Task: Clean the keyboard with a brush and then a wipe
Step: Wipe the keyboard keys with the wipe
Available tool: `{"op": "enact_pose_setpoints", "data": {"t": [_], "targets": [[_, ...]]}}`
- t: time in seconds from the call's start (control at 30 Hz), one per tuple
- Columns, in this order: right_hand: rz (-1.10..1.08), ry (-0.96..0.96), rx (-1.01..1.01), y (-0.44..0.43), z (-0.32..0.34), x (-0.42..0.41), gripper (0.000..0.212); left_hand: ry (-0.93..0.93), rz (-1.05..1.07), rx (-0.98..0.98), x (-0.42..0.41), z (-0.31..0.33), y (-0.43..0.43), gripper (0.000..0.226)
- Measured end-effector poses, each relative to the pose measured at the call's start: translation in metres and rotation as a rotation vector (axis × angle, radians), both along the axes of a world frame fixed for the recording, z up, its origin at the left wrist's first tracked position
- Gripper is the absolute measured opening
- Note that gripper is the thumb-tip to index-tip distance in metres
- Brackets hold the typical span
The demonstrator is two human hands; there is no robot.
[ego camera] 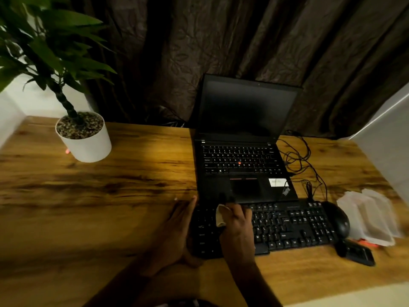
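Observation:
A black external keyboard [292,227] lies on the wooden desk in front of an open laptop. My right hand [238,220] grips a folded white wipe [221,214] and holds it on the keys in the keyboard's left half. My left hand [177,231] lies flat against the keyboard's left end, fingers straight, thumb at the front corner. The keys under my right hand are hidden. No brush can be made out clearly.
An open black laptop [243,165] stands just behind the keyboard. A black mouse [337,218], wipe packets [369,216] and a dark phone-like object [358,253] sit to the right, with tangled cables [303,160] behind. A potted plant [84,136] stands far left.

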State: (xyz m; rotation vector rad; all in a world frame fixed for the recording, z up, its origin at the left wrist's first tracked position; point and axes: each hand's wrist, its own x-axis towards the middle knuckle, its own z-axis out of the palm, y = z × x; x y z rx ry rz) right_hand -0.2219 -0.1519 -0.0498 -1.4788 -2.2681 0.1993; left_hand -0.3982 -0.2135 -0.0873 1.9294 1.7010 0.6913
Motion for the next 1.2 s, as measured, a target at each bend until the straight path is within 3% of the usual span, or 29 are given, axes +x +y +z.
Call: {"op": "enact_pose_setpoints", "data": {"t": [0.2, 0.43, 0.63, 0.83, 1.0, 1.2], "targets": [[0.252, -0.048, -0.016, -0.01, -0.003, -0.013, 0.051, 0.02, -0.004, -0.013, 0.0, -0.003, 0.002, 0.126], [-0.036, -0.01, 0.008, 0.007, -0.003, 0.022, 0.061, 0.073, -0.003, -0.005, 0.002, -0.003, 0.0, 0.154], [0.145, -0.06, -0.022, 0.006, -0.003, 0.018, 0.061, 0.132, -0.023, -0.036, 0.003, 0.0, 0.003, 0.143], [-0.097, -0.053, -0.001, 0.024, 0.002, 0.047, 0.051, 0.152, -0.027, -0.038, 0.003, 0.001, 0.002, 0.138], [0.047, -0.08, 0.024, 0.018, -0.003, 0.034, 0.061, 0.167, -0.025, -0.032, 0.002, 0.004, 0.003, 0.137], [-0.105, -0.074, -0.008, 0.037, 0.004, 0.068, 0.058, 0.145, -0.001, -0.052, 0.003, -0.003, 0.001, 0.14]]}}
